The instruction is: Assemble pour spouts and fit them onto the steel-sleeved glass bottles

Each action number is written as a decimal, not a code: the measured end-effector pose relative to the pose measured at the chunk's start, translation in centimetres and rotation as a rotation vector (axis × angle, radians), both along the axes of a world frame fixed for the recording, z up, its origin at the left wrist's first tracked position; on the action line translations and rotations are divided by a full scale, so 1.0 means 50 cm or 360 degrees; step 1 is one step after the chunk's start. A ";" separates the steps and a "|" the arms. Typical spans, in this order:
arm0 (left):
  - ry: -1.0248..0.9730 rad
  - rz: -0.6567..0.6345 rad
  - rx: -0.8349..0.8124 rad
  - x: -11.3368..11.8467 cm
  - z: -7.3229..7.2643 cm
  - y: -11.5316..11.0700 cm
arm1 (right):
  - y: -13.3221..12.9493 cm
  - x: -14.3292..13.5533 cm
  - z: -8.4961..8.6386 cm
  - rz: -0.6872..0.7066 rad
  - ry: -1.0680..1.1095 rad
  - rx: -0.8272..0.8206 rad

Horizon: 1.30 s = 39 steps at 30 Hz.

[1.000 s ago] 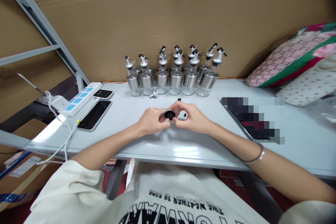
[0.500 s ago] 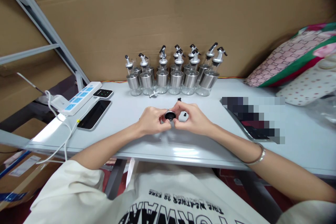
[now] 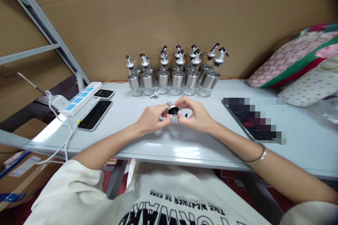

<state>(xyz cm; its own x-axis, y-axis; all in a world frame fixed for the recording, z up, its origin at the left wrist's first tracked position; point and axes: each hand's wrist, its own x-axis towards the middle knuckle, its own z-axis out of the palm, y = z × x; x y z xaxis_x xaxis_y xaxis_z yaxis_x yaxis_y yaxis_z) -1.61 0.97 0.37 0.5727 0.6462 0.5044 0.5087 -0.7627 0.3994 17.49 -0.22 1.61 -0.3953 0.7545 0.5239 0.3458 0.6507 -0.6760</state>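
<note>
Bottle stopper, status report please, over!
Left hand and right hand: both on the stopper. Stopper: held above the table, black end tipped toward the person. Nearby: tiny black piece beside the right hand, not blocking.

A lane of bare desk point(image 3: 129, 109) is running between the left phone point(image 3: 95, 115) and the left hand point(image 3: 153, 117), its front end being crossed by the left forearm point(image 3: 111, 142). Another is opening between the right hand point(image 3: 198, 115) and the dark device point(image 3: 249, 119), the right forearm point(image 3: 237, 140) closing it off in front. Between both forearms, a strip is stretching along the front edge. Bottles point(image 3: 176, 77) are blocking the back edge's middle, a silver piece point(image 3: 154, 95) lying before them. The power strip point(image 3: 83, 99) and bags point(image 3: 303, 59) are crowding the back corners.
</note>
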 end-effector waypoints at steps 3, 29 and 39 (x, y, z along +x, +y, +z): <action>-0.0099 0.0010 0.0137 -0.002 -0.004 0.004 | 0.005 0.005 -0.003 -0.0022 0.0089 -0.0038; 0.0022 -0.0462 0.0311 -0.010 0.001 0.016 | 0.026 0.034 0.017 -0.0005 -0.0491 0.0885; 0.0426 -0.0336 0.0523 -0.001 0.005 0.005 | 0.097 0.084 -0.020 -0.0458 -0.1354 0.0144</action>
<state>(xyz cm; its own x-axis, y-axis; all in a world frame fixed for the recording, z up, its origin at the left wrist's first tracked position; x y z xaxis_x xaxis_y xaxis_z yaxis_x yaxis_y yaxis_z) -1.65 1.25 0.63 0.8122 0.3326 0.4793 0.3812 -0.9245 -0.0045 21.72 4.64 0.59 -0.4786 0.8542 0.2031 0.8634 0.4999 -0.0678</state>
